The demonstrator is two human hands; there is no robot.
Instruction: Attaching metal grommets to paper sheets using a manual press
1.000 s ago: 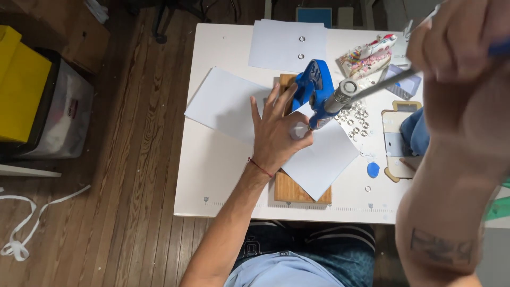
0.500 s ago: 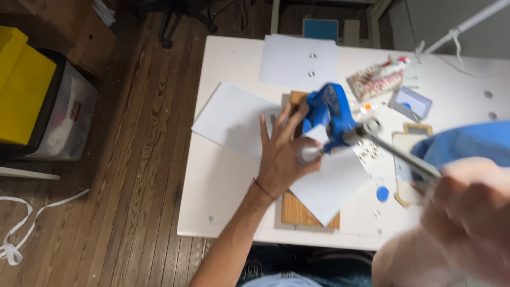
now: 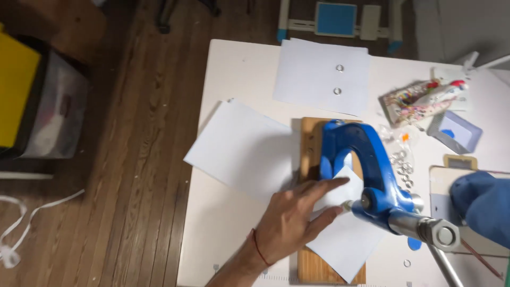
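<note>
My left hand (image 3: 295,212) lies flat, fingers spread, on a white sheet of paper (image 3: 345,247) that is pushed into the jaw of a blue hand press (image 3: 366,159). The press is mounted on a wooden board (image 3: 308,143) on the white table (image 3: 234,64). Its metal lever (image 3: 433,239) runs down towards the lower right corner and out of view. A red string is around my left wrist. My right hand is not in view.
A larger white sheet (image 3: 244,149) lies left of the board; another sheet with two metal eyelets (image 3: 313,74) lies behind it. Loose eyelets (image 3: 404,162), a colourful bag (image 3: 419,98), a grey tray (image 3: 457,133) and blue cloth (image 3: 483,204) sit at the right. A yellow bin (image 3: 16,95) stands on the floor.
My right arm, which filled the right side earlier, has left the view. The lever has swung down towards the lower right. My left hand stays on the paper at the press.
</note>
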